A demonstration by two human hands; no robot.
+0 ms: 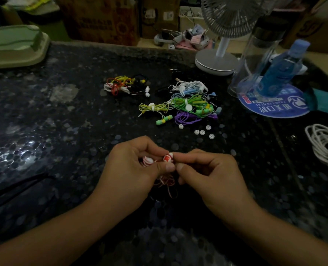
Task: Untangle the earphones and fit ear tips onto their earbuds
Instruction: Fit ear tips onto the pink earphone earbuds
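Right at the near centre, both hands meet over the dark speckled table (67, 120). The left hand (132, 164) pinches a red-and-white earbud (168, 157) between thumb and forefinger, the bud poking out just above the thumb tip. A second striped earbud (147, 161) sits tucked inside the same hand's curled fingers. The right hand (211, 173) comes in from the right, its thumb and forefinger pressed together right against the pinched bud; whether an ear tip is between them, I cannot tell. Below the grip, the pinkish striped cord (167, 184) dangles in loose loops between the two hands.

Farther off, five loose white ear tips (202, 132) lie scattered on the table, well apart from the hands. Beyond them sits a heap of green, purple and pale blue earphones (190, 104), with a red, yellow and white bundle (124, 86) to its left. A coiled white cable (326, 145) lies at the right edge.
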